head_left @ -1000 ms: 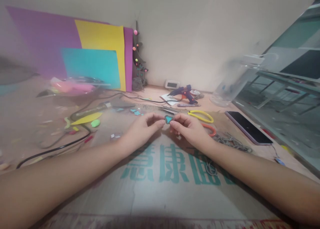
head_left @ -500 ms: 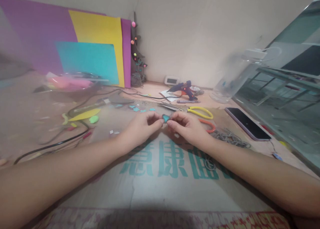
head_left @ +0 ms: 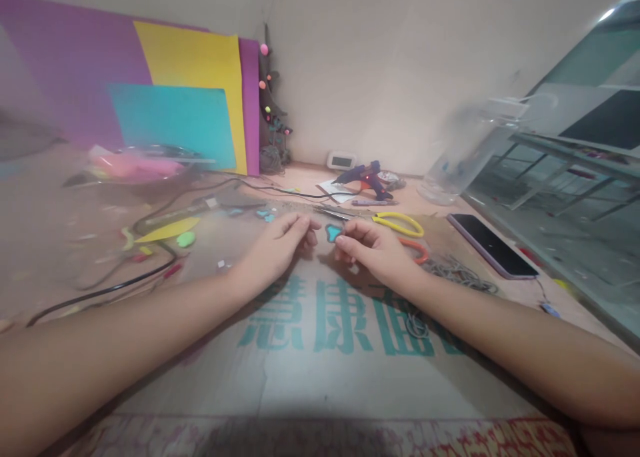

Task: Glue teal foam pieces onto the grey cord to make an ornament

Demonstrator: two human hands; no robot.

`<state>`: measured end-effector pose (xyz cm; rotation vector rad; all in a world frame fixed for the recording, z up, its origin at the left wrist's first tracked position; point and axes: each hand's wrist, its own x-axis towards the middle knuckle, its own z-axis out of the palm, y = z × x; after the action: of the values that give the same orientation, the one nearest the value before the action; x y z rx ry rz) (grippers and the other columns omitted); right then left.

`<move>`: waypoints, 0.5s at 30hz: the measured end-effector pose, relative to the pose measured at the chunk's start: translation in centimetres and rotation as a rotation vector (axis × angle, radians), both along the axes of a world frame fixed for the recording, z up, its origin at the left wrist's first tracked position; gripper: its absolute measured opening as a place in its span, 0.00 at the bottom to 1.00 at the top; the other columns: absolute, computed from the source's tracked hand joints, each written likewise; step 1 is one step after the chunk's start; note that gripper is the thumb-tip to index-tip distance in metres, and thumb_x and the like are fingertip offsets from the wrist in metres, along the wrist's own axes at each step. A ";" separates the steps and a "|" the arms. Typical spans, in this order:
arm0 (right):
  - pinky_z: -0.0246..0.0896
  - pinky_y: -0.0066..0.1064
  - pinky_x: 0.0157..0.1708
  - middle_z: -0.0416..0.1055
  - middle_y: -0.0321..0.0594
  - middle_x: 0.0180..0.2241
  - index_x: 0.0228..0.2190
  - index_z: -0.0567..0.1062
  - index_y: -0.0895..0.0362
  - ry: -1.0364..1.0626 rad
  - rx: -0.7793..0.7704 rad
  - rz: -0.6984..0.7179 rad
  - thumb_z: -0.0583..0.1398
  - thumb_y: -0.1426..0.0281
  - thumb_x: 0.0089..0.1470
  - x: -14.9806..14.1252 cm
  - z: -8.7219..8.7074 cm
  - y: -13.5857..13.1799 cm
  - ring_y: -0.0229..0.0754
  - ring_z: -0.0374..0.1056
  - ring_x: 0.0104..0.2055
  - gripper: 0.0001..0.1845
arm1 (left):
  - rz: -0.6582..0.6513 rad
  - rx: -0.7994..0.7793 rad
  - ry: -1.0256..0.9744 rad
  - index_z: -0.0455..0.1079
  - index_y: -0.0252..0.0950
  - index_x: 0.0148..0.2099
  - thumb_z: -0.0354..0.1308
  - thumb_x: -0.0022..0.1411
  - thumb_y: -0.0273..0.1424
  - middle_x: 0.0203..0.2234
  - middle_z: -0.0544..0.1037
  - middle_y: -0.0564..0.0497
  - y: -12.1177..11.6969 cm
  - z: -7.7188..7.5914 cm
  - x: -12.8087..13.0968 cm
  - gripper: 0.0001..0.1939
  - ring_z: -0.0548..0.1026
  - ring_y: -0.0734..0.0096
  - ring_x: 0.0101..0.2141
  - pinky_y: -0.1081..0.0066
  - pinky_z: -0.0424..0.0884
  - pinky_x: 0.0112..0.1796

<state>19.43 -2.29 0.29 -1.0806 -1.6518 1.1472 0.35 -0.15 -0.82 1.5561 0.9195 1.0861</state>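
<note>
On the pale sheet on our counter, we can read one large green character, 康, near the sheet's middle. Left and right of it on the sheet, we see more green characters, too blurred or covered to read surely. Beyond the sheet, the small white display shows us nothing legible.

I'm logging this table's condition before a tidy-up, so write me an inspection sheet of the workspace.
Surface: sheet with green characters, over a pinkish tabletop
Job's things: small blue piece, dark-edged
Clutter: blue scraps, grey cord tangle, yellow handle, phone
Hands: right hand pinches the blue piece; left hand apart from it, nothing seen held
Cables: black cable on the left
Surroundings: purple, yellow and blue sheets upright at rear left
</note>
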 end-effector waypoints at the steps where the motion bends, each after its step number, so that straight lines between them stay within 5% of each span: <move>1: 0.59 0.24 0.23 0.70 0.31 0.22 0.29 0.68 0.57 -0.001 -0.008 0.001 0.62 0.64 0.54 0.0 0.0 0.0 0.31 0.62 0.21 0.10 | 0.030 -0.011 0.013 0.69 0.34 0.39 0.50 0.65 0.39 0.25 0.72 0.52 0.1 0.0 0.0 0.14 0.70 0.72 0.26 0.73 0.66 0.30; 15: 0.60 0.25 0.24 0.72 0.34 0.22 0.30 0.71 0.58 -0.104 0.004 0.056 0.59 0.61 0.57 0.1 0.1 0.0 0.33 0.64 0.22 0.12 | -0.008 -0.028 0.188 0.67 0.35 0.30 0.56 0.59 0.43 0.21 0.67 0.55 -1.0 1.6 -0.1 0.16 0.62 0.75 0.22 0.76 0.59 0.23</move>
<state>19.49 -2.27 0.36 -1.1143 -1.7738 1.1401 0.26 -1.15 0.80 1.6581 1.0497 0.9285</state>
